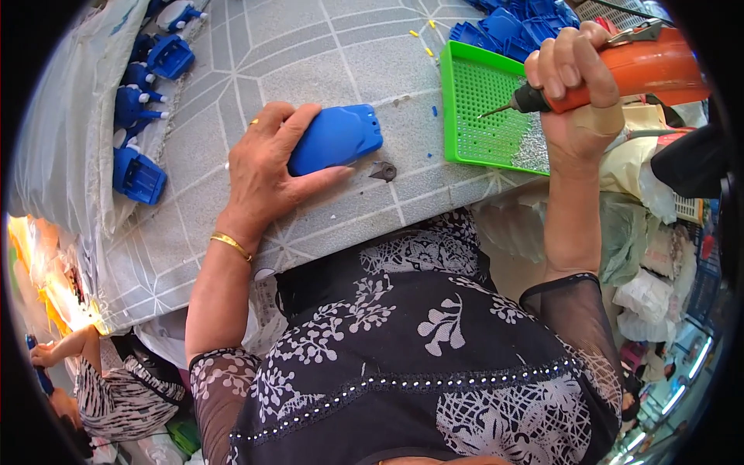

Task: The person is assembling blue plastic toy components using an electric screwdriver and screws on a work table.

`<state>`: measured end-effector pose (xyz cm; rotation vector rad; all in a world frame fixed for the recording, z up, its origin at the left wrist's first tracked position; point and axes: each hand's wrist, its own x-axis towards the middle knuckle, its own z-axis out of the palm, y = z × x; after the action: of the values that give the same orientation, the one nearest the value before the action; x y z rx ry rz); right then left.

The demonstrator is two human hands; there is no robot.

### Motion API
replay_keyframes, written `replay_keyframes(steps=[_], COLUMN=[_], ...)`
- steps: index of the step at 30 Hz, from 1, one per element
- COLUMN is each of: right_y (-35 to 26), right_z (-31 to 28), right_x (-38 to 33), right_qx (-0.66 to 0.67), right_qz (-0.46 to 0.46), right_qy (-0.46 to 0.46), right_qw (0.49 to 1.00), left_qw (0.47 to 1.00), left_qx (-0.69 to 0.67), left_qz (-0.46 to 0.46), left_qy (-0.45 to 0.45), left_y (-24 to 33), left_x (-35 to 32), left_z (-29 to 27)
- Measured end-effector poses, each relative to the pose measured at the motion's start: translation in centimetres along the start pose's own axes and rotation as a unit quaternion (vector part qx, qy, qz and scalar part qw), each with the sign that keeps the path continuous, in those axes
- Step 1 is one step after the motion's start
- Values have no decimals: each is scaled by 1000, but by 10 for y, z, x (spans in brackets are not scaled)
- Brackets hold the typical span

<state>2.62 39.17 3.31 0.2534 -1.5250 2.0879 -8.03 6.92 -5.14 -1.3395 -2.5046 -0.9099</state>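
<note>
My left hand (265, 167) is closed round the left end of a blue plastic casing (337, 138), which rests on the table. Just below the casing lies a small dark grey piece (383, 171). My right hand (577, 89) grips an orange power screwdriver (651, 71), its thin bit pointing left over a green perforated tray (453, 139). Many small silvery screws (533, 147) are heaped in the tray's near right part. The bit hangs above the tray floor; whether a screw sits on its tip is too small to tell.
Blue assembled parts with white bits (139, 108) line the table's left side by a plastic sheet (66, 116). A pile of blue casings (504, 31) lies behind the tray. Yellow bits (428, 52) are scattered nearby. Another person (120, 387) sits at the lower left.
</note>
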Motion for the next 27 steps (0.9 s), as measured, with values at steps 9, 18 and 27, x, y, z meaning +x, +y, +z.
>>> replay_keyframes(steps=[9, 18, 27], right_y=[33, 51, 55], right_z=[98, 112, 110], right_x=[5, 1, 2], right_qx=[62, 58, 53], right_qz=[65, 62, 63], right_qy=[63, 61, 72], right_qw=[994, 994, 994], left_qw=[1000, 1000, 1000], left_qx=[4, 14, 13], left_qz=[3, -4, 0], left_qy=[4, -8, -1], left_y=[1, 1, -1], left_x=[-2, -2, -3], left_z=[2, 0, 2])
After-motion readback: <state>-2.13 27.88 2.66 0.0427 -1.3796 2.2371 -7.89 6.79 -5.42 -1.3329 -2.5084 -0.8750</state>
